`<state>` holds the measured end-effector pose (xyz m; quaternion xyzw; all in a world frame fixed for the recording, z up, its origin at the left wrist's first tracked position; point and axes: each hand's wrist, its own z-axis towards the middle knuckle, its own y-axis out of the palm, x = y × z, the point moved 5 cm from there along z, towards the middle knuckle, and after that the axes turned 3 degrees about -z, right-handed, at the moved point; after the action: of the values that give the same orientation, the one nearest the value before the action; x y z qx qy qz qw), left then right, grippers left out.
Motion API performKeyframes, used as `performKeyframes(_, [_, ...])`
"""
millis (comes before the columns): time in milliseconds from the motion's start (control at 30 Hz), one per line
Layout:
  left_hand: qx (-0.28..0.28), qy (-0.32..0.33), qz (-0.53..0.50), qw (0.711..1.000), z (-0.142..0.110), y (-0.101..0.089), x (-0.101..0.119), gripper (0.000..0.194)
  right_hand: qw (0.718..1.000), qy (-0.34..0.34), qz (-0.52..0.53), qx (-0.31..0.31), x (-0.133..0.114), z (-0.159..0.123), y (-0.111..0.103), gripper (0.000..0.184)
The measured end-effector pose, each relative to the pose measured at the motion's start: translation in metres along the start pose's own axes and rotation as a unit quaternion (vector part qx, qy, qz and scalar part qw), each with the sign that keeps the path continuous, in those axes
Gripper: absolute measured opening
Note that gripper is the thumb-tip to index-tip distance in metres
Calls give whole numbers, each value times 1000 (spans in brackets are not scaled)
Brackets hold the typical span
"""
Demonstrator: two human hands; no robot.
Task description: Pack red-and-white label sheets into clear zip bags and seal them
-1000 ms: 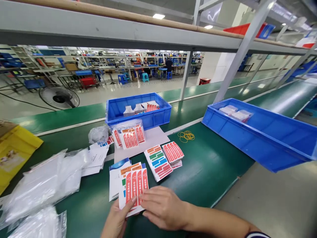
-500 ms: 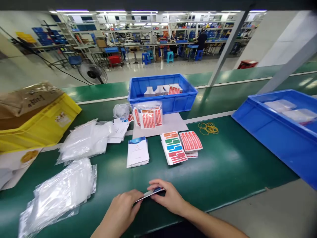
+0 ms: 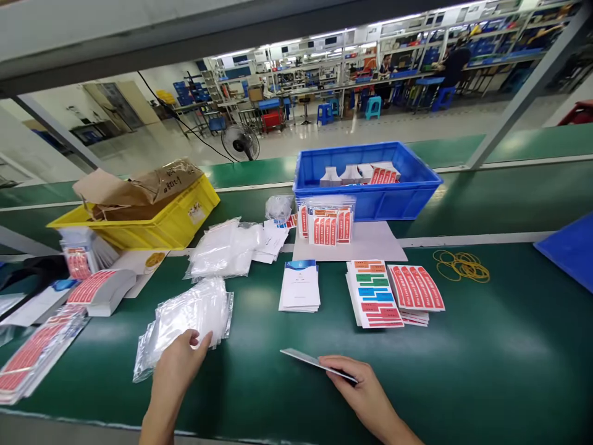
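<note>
My right hand (image 3: pixel 354 386) pinches a thin white booklet (image 3: pixel 303 357) above the green table, thumb below and fingers on top. The booklet is seen nearly edge-on, so its faces hardly show. My left hand (image 3: pixel 183 357) is at the near edge of a pile of clear plastic bags (image 3: pixel 189 315), its thumb and fingers apart and no bag visibly lifted. Ahead of my hands lies a small stack of white booklets with a blue top band (image 3: pixel 300 287). To its right are a stack of multicoloured sticker sheets (image 3: pixel 374 293) and a stack of red-and-white sticker sheets (image 3: pixel 417 287).
A blue bin (image 3: pixel 370 201) and a yellow bin (image 3: pixel 162 225) stand at the back. Filled bags (image 3: pixel 327 222) stand on a white sheet (image 3: pixel 380 242). Yellow rubber bands (image 3: pixel 461 266) lie at right, red printed stacks (image 3: pixel 102 290) at left. Another blue bin (image 3: pixel 569 250) cuts in at right.
My left hand has let go of the booklet and moved left to the plastic bags. My right hand keeps the booklet. The view has turned left, showing more stacks there.
</note>
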<state>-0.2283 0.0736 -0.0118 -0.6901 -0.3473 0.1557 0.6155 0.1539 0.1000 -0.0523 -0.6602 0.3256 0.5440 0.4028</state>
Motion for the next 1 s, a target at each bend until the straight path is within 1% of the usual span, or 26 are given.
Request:
performKeyframes(67, [-29, 7, -13, 999, 4, 8, -1, 37, 1000, 7, 8, 0, 2, 0, 3, 24])
performKeyframes(133, [-39, 15, -20, 999, 5, 10, -1, 29, 1000, 15, 15, 1, 2, -1, 4, 26])
performKeyframes(200, [-33, 15, -24, 999, 6, 8, -3, 28, 1000, 22, 21, 2, 1, -1, 3, 29])
performKeyframes(333, [6, -16, -17, 1000, 8, 2, -13, 32, 999, 40, 33, 5, -2, -2, 0, 36])
performKeyframes(500, [-10, -12, -21, 1000, 13, 8, -17, 16, 998, 47, 46, 8, 0, -3, 2, 42])
performKeyframes(633, [-2, -8, -42, 999, 9, -2, -14, 17, 996, 66, 58, 28, 11, -7, 1, 43])
performKeyframes(700, [19, -15, -63, 998, 2, -10, -9, 20, 991, 90, 95, 36, 14, -8, 0, 45])
performKeyframes(767, [52, -20, -108, 993, -8, -17, 0, 22, 982, 114, 147, 29, 13, -9, 1, 58])
performKeyframes(833, [64, -8, -195, 979, -21, -17, 16, 23, 977, 122, 172, 26, 6, -10, 0, 76])
performKeyframes(867, [47, 9, -247, 968, -28, -13, 26, 26, 979, 114, 165, 29, 2, -9, 0, 81])
performKeyframes(900, [12, 33, -295, 955, -37, -6, 39, 30, 984, 97, 144, 33, -3, -8, -1, 80])
performKeyframes(933, [-36, 63, -334, 940, -47, 2, 54, 35, 991, 73, 110, 33, -8, -7, -2, 74])
performKeyframes(1000, [-145, 130, -358, 913, -71, 20, 85, 40, 999, 24, 27, 29, -18, -5, -1, 50])
